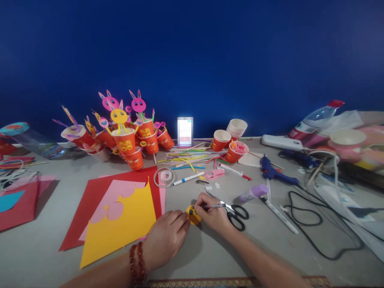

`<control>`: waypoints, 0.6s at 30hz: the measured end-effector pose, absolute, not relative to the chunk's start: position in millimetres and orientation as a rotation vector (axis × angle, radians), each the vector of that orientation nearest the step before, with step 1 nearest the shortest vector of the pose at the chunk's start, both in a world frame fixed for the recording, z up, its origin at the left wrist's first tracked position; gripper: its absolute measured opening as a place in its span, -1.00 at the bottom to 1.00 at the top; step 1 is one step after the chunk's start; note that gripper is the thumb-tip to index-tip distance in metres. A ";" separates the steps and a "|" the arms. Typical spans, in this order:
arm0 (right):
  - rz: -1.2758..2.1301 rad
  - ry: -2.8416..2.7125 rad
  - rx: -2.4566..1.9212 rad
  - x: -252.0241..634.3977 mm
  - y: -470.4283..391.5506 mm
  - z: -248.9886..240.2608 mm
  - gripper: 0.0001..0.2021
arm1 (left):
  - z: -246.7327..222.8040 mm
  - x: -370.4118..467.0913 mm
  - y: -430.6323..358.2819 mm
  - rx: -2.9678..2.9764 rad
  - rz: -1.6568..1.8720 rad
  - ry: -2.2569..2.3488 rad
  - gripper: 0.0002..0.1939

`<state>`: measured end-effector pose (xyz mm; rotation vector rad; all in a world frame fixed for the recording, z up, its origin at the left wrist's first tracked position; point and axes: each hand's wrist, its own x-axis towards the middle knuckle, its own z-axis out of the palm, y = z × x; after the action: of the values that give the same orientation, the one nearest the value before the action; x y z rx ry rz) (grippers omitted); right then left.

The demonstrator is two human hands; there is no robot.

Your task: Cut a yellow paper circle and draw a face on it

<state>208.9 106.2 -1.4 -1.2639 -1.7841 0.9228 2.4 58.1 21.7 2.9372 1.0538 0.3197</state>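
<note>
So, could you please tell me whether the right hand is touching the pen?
Touching: the head view plainly shows the right hand gripping the pen, whose back end sticks out.

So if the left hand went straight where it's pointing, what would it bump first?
Probably the small yellow paper disc by the left hand, then maybe the right hand; depth's unclear.

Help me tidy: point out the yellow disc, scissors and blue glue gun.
Yellow disc (195,219), head view: lower part.
Scissors (229,207), head view: blade near handles.
Blue glue gun (282,177), head view: body.
</note>
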 end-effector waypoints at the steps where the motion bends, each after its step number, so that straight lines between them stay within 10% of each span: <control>1: 0.921 -1.785 -1.263 208.8 106.2 -1.2 -0.85 | 21.6 2.5 57.9 2.936 0.315 1.054 -0.72; 18: 0.915 -1.747 -1.255 208.9 105.3 -3.7 -0.84 | 22.3 2.4 58.6 2.937 0.321 1.047 -0.72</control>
<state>208.9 105.3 -3.7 -1.2550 -1.7472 0.9152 2.4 58.6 22.3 2.9371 1.0469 0.3214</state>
